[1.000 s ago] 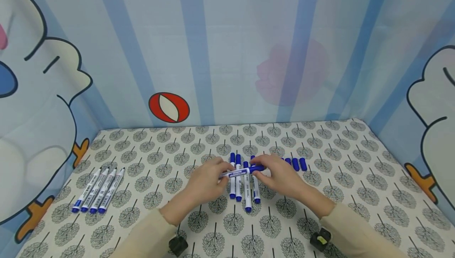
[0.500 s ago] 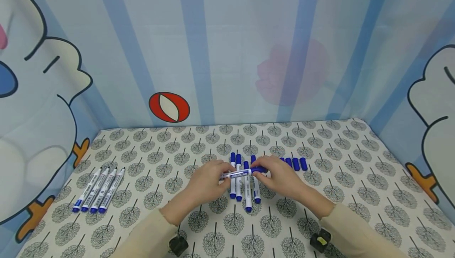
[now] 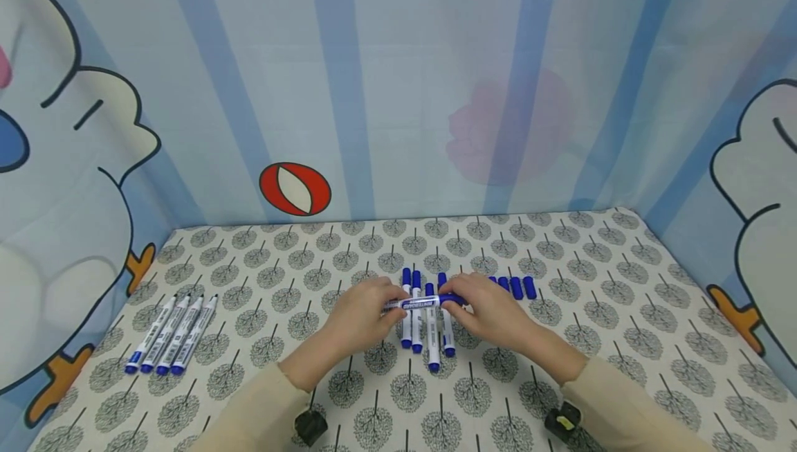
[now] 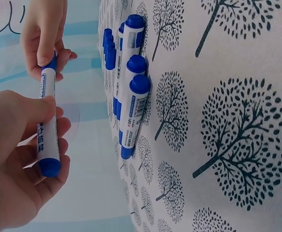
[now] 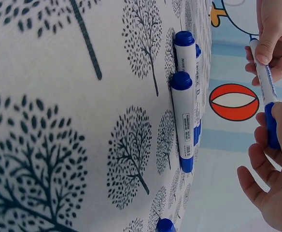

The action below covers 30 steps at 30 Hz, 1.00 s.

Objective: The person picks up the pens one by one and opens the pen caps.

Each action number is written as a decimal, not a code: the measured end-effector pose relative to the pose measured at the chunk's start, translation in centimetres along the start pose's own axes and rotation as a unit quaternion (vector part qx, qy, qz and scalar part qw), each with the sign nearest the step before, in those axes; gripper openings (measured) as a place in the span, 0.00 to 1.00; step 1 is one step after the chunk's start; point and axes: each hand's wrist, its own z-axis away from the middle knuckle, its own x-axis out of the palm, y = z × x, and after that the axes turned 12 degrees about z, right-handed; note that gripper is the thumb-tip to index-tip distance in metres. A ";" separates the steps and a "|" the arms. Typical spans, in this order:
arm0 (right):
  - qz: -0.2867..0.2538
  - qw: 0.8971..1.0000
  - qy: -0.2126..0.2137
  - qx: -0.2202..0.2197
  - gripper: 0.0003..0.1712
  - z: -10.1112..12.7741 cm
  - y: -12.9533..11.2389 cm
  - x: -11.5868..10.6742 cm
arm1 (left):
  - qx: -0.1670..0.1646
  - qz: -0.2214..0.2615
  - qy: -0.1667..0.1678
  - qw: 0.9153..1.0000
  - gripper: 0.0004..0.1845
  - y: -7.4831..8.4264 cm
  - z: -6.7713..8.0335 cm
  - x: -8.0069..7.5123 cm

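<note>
A marker (image 3: 423, 302) lies crosswise above the cloth (image 3: 560, 341), over a row of markers (image 3: 426, 320). The left hand (image 3: 364, 313) pinches its barrel at 9 o'clock; the right hand (image 3: 492, 310) pinches its blue cap (image 3: 452, 298) at 3 o'clock.

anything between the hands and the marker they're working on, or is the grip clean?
Nothing visible is in the way. The left hand grips the marker by its white barrel and the right hand pinches its blue cap end. The marker is held above the capped markers lying on the table.
</note>
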 end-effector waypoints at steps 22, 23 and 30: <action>-0.030 0.999 -0.024 0.033 0.09 1.7 3.4 -1.6 | 0.006 -0.070 0.086 0.994 0.16 -3.5 2.8 -2.5; -0.026 0.999 -0.026 0.037 0.10 1.7 3.4 -1.7 | -0.004 -0.069 0.083 0.994 0.16 -3.5 2.8 -2.5; 0.003 0.998 -0.021 0.053 0.13 2.0 3.2 -1.8 | -0.067 -0.076 0.082 0.991 0.14 -3.8 3.1 -2.5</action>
